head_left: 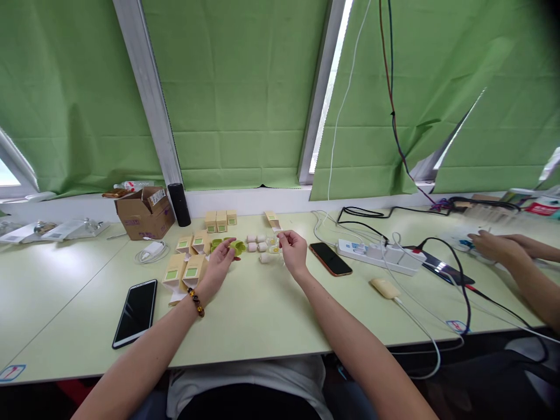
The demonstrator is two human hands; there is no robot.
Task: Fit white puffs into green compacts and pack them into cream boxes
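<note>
My left hand [220, 263], with a beaded bracelet on its wrist, has its thumb and fingers around the edge of a small green cup [238, 247]. More green shows behind its fingers. To the right, my right hand [294, 252] is closed in a pinch; whatever is between the fingertips is too small to make out. Between the hands stand several pale pinkish cylinders [252, 247]. Clear pieces with yellow centres [273, 249] lie by the right fingertips. Small tan boxes with green labels [193, 269] stand left of my left hand, some with flaps up.
Three closed tan boxes [221, 220] and one tan carton [272, 220] stand farther back. Phones [135, 312] [331, 259] lie on either side. A power strip [380, 256] with cables fills the right. A cardboard box [146, 214] and black cylinder [179, 204] stand back left. Another person's hands [494, 245] work far right.
</note>
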